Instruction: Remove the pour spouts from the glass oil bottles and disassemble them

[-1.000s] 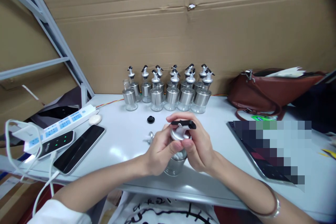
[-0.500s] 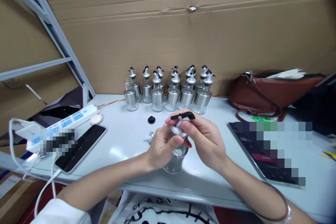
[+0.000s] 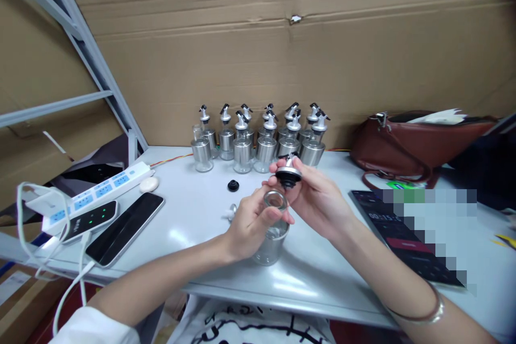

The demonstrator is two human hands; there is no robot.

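My left hand (image 3: 252,220) is wrapped round the neck of a glass bottle (image 3: 269,247) that stands near the table's front edge, its round mouth uncovered. Just above and to the right of that mouth, my right hand (image 3: 316,196) grips a pour spout (image 3: 288,174) with a silver collar and a black ribbed stopper underneath. The stopper is apart from the bottle. Behind my left hand lies a small silver and clear piece (image 3: 231,213), partly hidden. Farther back, a black stopper (image 3: 233,185) rests on the table.
Several steel-sleeved glass bottles (image 3: 266,150) with spouts stand at the back; one bottle (image 3: 201,155) at their left has no spout. Left are a power strip (image 3: 102,191) and a phone (image 3: 124,228). Right are a tablet (image 3: 403,242) and a brown bag (image 3: 411,142).
My right hand has lifted the pour spout off the bottle's mouth and tilted it, so its black underside shows. My left hand stays round the neck.
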